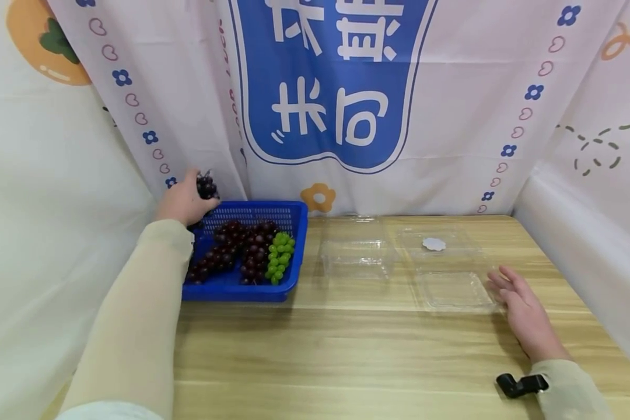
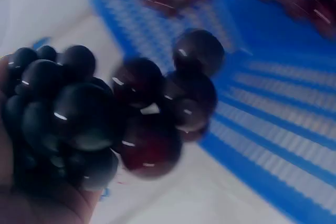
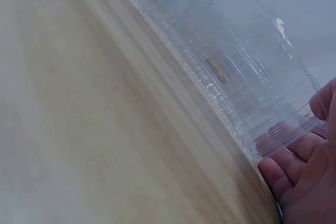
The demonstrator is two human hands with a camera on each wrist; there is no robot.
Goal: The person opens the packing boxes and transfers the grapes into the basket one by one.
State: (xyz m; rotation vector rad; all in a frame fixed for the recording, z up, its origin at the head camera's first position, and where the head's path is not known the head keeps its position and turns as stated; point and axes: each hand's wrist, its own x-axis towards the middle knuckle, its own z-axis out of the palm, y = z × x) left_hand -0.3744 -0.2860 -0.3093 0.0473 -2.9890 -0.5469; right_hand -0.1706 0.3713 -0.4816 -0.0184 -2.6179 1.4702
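Note:
My left hand grips a bunch of black grapes above the back left corner of a blue plastic basket. Close up in the left wrist view, the black grapes dangle past the basket's slotted wall. Inside the basket lie bunches of dark red grapes and a smaller bunch of green grapes. At the right, my right hand touches the side of a clear plastic box with loosely extended fingers. That box stands with its lid folded back.
Between the basket and the right-hand box stands another clear box. A white scalloped label sits on the right box's lid. Printed cloth hangs behind and beside the wooden table.

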